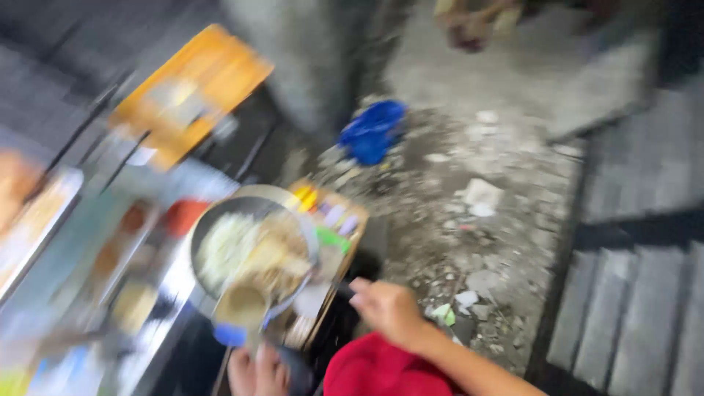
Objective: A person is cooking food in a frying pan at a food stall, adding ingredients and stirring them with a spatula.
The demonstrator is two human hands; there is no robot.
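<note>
Rubble-strewn grey ground (477,213) is spreading beyond the fingertips of both hands, with a crumpled blue plastic bag (372,132) lying further off and a blurred orange board (192,92) off to the left above a cluttered metal counter (95,279). Just ahead of the fingers a round dark metal pan (249,249) is being held over the counter's edge, carrying a heap of pale shredded food and browner pieces; it is looking heavy and probably hot, rigid, and prone to tipping, so its handle near the person seems the sensible place to grip. The right hand (389,309) is curling at the pan's near right side, fingers bent around what appears to be a dark handle, though blur is hiding the grip. The left hand (257,370) is sitting below the pan, fingers closing around a small beige cup with a blue base (238,315), likely light and easily spilled.
</note>
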